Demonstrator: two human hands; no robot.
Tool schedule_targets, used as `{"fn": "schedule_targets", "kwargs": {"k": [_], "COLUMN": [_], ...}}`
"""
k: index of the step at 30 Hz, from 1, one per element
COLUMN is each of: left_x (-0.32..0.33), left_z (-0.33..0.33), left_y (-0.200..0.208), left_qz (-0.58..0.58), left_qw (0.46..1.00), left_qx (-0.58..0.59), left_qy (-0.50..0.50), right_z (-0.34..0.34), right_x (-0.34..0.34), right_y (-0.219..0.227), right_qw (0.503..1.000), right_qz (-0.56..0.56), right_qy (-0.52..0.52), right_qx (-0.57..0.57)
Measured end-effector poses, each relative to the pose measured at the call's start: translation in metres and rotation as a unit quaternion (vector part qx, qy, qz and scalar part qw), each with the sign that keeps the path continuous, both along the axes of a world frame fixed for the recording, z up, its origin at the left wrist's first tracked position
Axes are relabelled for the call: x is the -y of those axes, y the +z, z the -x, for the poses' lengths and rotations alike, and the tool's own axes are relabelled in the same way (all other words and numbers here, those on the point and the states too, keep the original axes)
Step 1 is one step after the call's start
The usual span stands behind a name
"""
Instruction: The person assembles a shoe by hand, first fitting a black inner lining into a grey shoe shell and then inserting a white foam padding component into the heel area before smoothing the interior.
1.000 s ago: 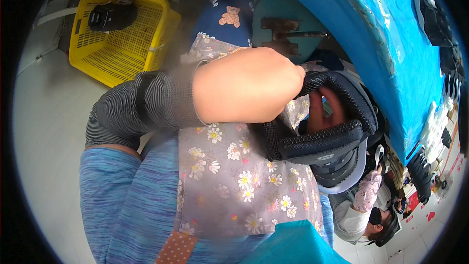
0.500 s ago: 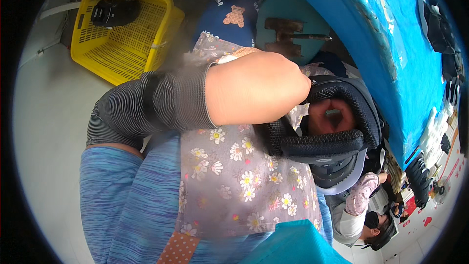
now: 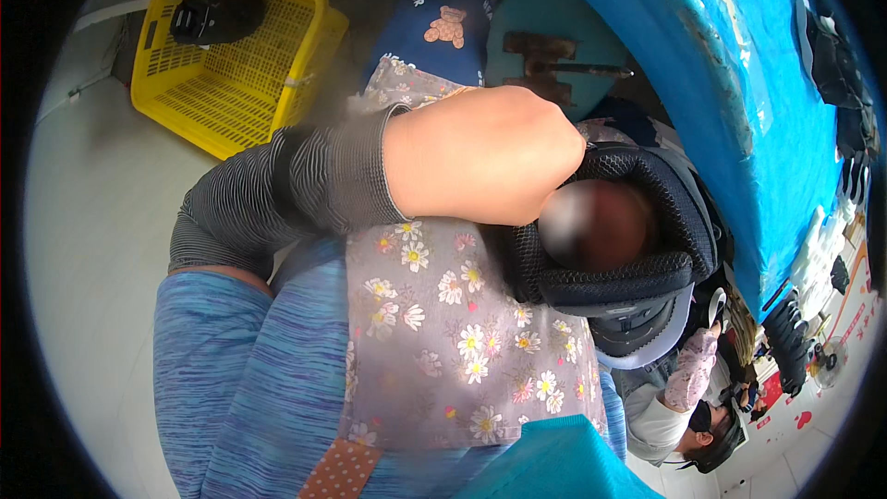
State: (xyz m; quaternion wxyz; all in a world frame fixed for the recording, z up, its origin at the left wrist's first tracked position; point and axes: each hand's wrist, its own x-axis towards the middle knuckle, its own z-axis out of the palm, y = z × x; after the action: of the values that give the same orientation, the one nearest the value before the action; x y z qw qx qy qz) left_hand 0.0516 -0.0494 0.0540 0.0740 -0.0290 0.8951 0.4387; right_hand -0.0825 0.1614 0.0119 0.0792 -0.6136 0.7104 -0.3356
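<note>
My left hand [image 3: 504,152], in a striped grey sleeve, reaches across from the left. It is curled closed at the rim of a black padded boot-like piece [image 3: 614,279] with a mesh lining and a pale lower edge. The ends of its fingers are hidden behind the hand. Inside the piece's opening is a blurred skin-coloured patch, which looks like my right hand [image 3: 617,226]; its fingers are smeared and I cannot tell their shape. The piece rests against my flowered grey apron [image 3: 462,333].
A yellow basket [image 3: 236,134] with a black item [image 3: 217,17] stands far left. A blue-covered table [image 3: 684,55] curves along the right, with black pieces and white gloves [image 3: 818,249]. A teal plate [image 3: 591,28] carries a rusty bracket. A masked person [image 3: 670,420] sits lower right.
My left hand has shifted slightly left and down along the rim. The ring of fingers inside the opening has become a blur. The other person's arm has moved.
</note>
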Motion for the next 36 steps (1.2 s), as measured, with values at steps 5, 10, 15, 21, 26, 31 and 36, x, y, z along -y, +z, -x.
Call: {"fn": "schedule_targets", "kwargs": {"k": [5, 10, 15, 21, 26, 31, 36], "left_x": [0.000, -0.002, -0.001, 0.001, -0.001, -0.001, -0.004], "left_z": [0.001, 0.004, 0.005, 0.006, 0.001, 0.001, -0.001], "left_y": [-0.004, -0.004, -0.003, -0.003, -0.009, -0.022, -0.015], "left_qz": [-0.010, -0.003, -0.026, -0.046, -0.040, -0.040, -0.100], "left_qw": [1.000, 1.000, 0.999, 0.995, 0.996, 0.994, 0.990], "left_qx": [0.001, -0.004, 0.025, 0.083, 0.074, 0.098, 0.072], "left_qy": [0.002, 0.009, 0.015, 0.008, 0.018, 0.002, 0.065], "right_z": [-0.001, -0.018, -0.018, -0.020, -0.033, -0.010, 0.033], "right_x": [0.008, 0.027, 0.029, 0.037, 0.030, 0.021, 0.031], "right_y": [0.032, 0.038, 0.033, 0.030, 0.042, 0.034, 0.020], "right_qw": [0.990, 0.994, 0.993, 0.997, 0.971, 0.985, 0.949], "right_qz": [-0.138, -0.095, -0.104, -0.001, -0.126, -0.118, -0.314], "right_qy": [0.008, -0.052, -0.052, -0.061, -0.203, -0.129, 0.026], "right_qx": [-0.036, -0.023, 0.013, -0.042, -0.019, 0.001, 0.006]}}
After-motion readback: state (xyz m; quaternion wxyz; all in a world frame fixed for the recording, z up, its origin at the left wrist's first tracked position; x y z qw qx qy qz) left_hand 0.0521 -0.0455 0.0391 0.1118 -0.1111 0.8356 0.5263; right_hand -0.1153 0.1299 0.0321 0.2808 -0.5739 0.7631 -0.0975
